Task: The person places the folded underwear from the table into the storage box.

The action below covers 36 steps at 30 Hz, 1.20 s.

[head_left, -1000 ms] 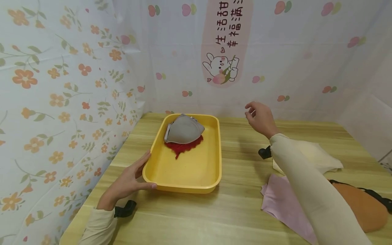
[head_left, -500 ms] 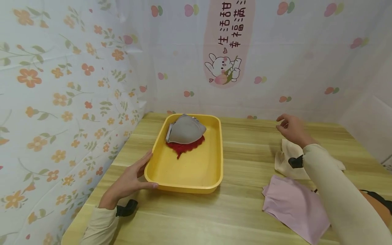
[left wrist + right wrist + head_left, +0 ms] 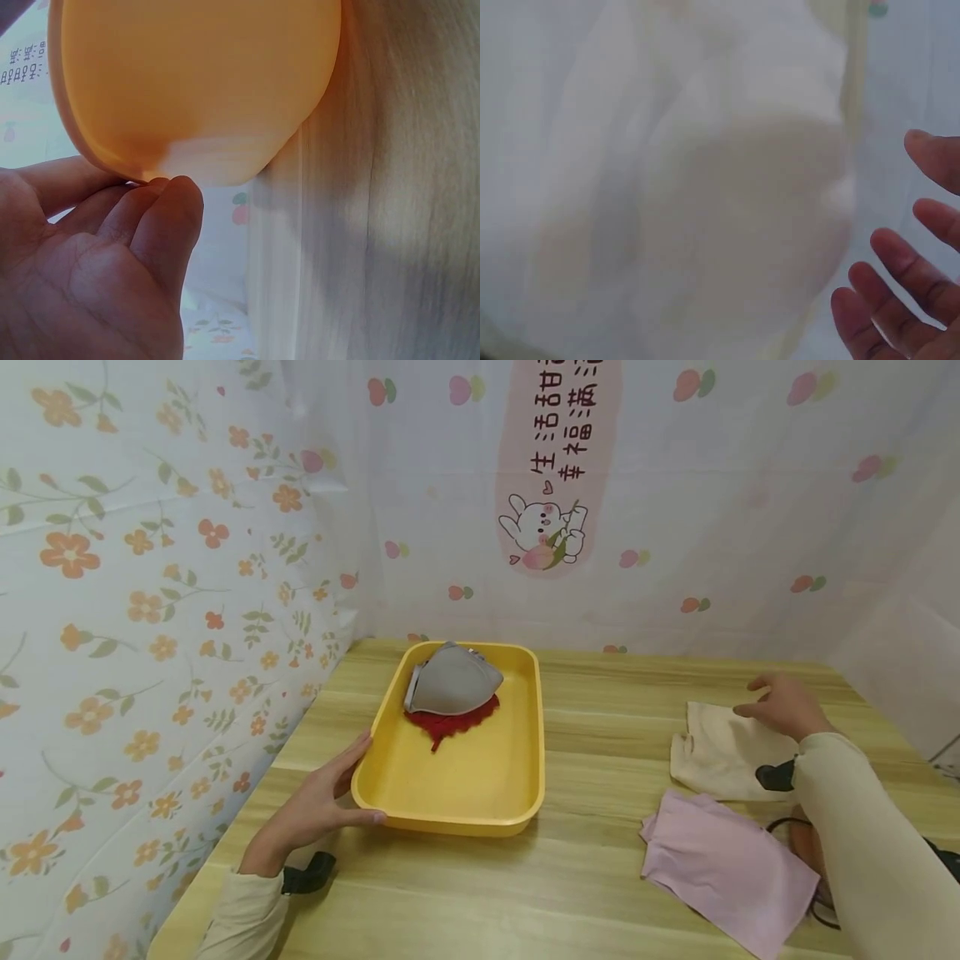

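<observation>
Yellow tray (image 3: 450,785): shallow, round-cornered, sitting toward the far left corner of the tabletop (image 3: 585,860), long sides running near to far. It's carrying a folded grey bra (image 3: 456,681), cup facing up, in its far half, overlapping a red scalloped garment (image 3: 450,724). Cream cloth (image 3: 712,747): lying flattish, creased, toward the tabletop's far right corner, right part being hidden.

Across the bottom of the frame runs a wood-grain table (image 3: 577,885). At left hangs a white curtain (image 3: 135,602) printed with orange flowers and green leaves; the pale back wall (image 3: 697,510) carries small fruit shapes and, at upper centre, a pink panel (image 3: 558,481) with dark characters and a white rabbit. The light is soft, the shadows faint.
</observation>
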Each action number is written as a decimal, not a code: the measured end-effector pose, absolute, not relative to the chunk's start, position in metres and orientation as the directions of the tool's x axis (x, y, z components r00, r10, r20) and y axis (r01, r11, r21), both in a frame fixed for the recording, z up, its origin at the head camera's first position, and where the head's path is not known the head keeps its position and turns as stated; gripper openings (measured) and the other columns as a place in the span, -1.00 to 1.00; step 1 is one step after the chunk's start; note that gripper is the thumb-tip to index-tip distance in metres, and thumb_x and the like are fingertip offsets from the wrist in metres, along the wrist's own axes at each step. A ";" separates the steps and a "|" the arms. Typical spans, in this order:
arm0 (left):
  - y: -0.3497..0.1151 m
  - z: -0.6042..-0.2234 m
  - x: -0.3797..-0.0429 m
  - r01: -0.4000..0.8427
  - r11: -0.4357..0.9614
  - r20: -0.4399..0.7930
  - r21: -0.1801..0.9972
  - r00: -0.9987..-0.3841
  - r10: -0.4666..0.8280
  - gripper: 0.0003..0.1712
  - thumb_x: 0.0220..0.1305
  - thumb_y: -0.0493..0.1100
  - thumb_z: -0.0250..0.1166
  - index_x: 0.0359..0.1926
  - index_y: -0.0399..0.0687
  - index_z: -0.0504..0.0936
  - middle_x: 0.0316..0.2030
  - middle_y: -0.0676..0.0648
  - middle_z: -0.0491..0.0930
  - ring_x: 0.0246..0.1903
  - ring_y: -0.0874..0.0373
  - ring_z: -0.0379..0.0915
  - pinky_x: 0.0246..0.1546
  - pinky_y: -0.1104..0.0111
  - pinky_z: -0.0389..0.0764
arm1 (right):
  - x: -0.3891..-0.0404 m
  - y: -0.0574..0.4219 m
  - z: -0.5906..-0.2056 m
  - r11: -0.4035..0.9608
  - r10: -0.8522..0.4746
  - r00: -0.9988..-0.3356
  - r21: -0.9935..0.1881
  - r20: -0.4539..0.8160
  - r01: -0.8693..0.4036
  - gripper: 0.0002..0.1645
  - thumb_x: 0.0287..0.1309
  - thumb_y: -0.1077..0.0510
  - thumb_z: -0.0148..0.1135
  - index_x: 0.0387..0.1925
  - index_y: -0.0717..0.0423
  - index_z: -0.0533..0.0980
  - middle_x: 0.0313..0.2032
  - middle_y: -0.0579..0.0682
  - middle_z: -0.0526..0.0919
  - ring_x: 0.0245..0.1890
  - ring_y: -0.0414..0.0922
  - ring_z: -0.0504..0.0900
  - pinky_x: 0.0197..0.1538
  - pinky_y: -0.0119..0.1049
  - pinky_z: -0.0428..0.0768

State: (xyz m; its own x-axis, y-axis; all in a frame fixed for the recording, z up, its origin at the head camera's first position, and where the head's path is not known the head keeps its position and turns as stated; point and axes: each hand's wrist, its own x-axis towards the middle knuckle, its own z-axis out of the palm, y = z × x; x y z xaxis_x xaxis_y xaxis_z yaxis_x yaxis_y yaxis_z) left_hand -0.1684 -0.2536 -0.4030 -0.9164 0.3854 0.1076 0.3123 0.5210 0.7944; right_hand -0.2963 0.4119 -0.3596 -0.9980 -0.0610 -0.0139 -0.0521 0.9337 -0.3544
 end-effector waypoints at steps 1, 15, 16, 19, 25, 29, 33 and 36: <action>-0.254 -0.403 -0.168 0.312 0.521 0.108 0.794 -0.917 0.385 0.28 0.09 -0.03 0.56 0.58 -0.31 -0.10 0.60 -0.29 -0.18 0.51 -0.27 0.07 0.34 -0.02 0.36 | -0.294 0.415 -0.361 0.937 -0.053 -0.998 -0.347 -0.019 -0.043 -0.18 0.26 0.00 0.29 0.20 0.64 0.29 0.04 0.66 0.49 -0.08 0.47 0.57 -0.25 0.10 0.65; -0.254 -0.402 -0.170 0.317 0.524 0.112 0.791 -0.916 0.385 0.28 0.08 -0.03 0.56 0.57 -0.33 -0.08 0.60 -0.29 -0.17 0.51 -0.26 0.08 0.34 0.01 0.37 | -0.281 0.435 -0.379 0.942 0.020 -0.986 -0.326 -0.165 0.074 0.16 0.28 -0.36 0.15 0.28 0.70 0.18 0.22 0.72 0.23 0.11 0.61 0.34 0.04 0.37 0.48; -0.254 -0.402 -0.170 0.317 0.524 0.113 0.790 -0.917 0.383 0.28 0.08 -0.03 0.56 0.57 -0.34 -0.08 0.60 -0.30 -0.17 0.51 -0.27 0.08 0.34 0.00 0.37 | -0.281 0.436 -0.380 0.939 0.024 -0.981 -0.331 -0.193 0.088 0.22 0.26 -0.39 0.14 0.31 0.71 0.13 0.23 0.72 0.20 0.14 0.61 0.30 0.07 0.38 0.47; -0.254 -0.403 -0.169 0.314 0.525 0.113 0.791 -0.919 0.379 0.28 0.07 -0.04 0.57 0.57 -0.35 -0.08 0.60 -0.31 -0.17 0.50 -0.29 0.08 0.33 -0.03 0.36 | -0.283 0.437 -0.382 0.933 0.022 -0.964 -0.341 -0.266 0.115 0.38 0.19 -0.47 0.17 0.35 0.74 -0.01 0.26 0.74 0.10 0.19 0.63 0.21 0.13 0.40 0.43; -0.253 -0.402 -0.167 0.306 0.524 0.105 0.795 -0.920 0.377 0.28 0.08 -0.03 0.56 0.58 -0.31 -0.08 0.60 -0.29 -0.17 0.50 -0.30 0.08 0.32 -0.05 0.34 | -0.284 0.434 -0.382 0.932 0.039 -0.968 -0.341 -0.248 0.125 0.46 0.06 -0.46 0.31 0.36 0.72 -0.04 0.28 0.73 0.07 0.20 0.66 0.12 0.19 0.46 0.32; -0.254 -0.401 -0.166 0.308 0.519 0.108 0.797 -0.919 0.380 0.27 0.09 -0.05 0.56 0.57 -0.32 -0.08 0.60 -0.30 -0.18 0.50 -0.32 0.08 0.32 -0.07 0.34 | -0.283 0.430 -0.381 0.921 0.039 -0.975 -0.371 -0.221 0.121 0.44 0.00 -0.46 0.37 0.37 0.64 0.04 0.30 0.69 0.07 0.22 0.67 0.08 0.19 0.47 0.28; -0.253 -0.401 -0.166 0.312 0.514 0.109 0.799 -0.916 0.386 0.26 0.10 -0.05 0.55 0.57 -0.32 -0.08 0.60 -0.30 -0.18 0.49 -0.32 0.08 0.32 -0.07 0.33 | -0.282 0.428 -0.381 0.912 0.042 -0.979 -0.393 -0.199 0.119 0.42 -0.04 -0.45 0.41 0.37 0.60 0.06 0.31 0.69 0.08 0.23 0.66 0.09 0.19 0.48 0.29; -0.253 -0.402 -0.165 0.313 0.509 0.109 0.802 -0.914 0.390 0.26 0.11 -0.04 0.54 0.58 -0.31 -0.09 0.61 -0.29 -0.18 0.50 -0.32 0.07 0.33 -0.06 0.32 | -0.283 0.428 -0.381 0.904 0.029 -0.985 -0.415 -0.170 0.099 0.37 -0.03 -0.41 0.43 0.42 0.50 0.07 0.36 0.67 0.05 0.26 0.66 0.06 0.18 0.50 0.25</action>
